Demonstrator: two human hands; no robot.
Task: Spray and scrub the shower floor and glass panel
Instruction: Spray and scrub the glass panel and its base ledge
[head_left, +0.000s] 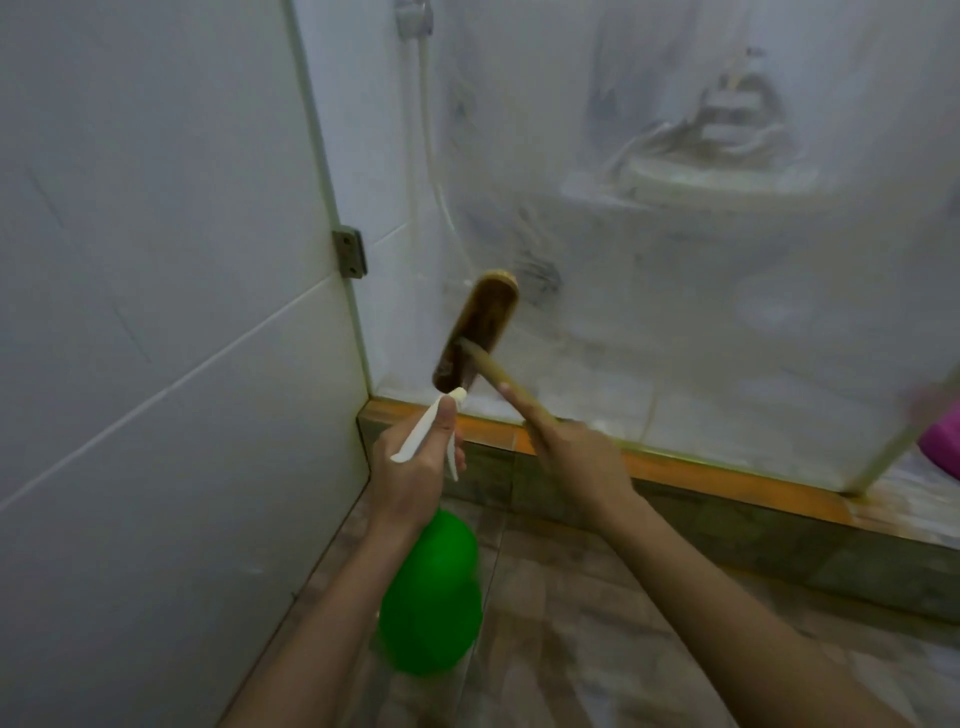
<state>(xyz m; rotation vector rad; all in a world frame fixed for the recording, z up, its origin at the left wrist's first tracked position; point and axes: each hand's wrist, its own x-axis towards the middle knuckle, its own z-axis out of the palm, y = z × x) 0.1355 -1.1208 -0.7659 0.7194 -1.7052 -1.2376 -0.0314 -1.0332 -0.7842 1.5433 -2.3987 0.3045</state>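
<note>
So, glass panel (675, 260) time. Right hand (576, 457) is wrapped tight around the brush (478, 332) handle, forefinger laid along it, and the brush head sits flat against the low left part of the glass, just above the curb (675, 467). Its long axis runs steeply up and a bit right, with the handle coming back down toward me. Left hand (415, 467) is closed round the neck of the green bottle (431, 597), nozzle pointing up at the bottom end of the brush head, nearly touching it (can't tell if my finger is actually on the trigger). Glass is all cloudy and streaky, so I'd say scrubbing is well underway there. Rest of the panel lies up and to the right of the brush, so the right hand has to sweep that way. Shower floor behind the glass is barely visible.
</note>
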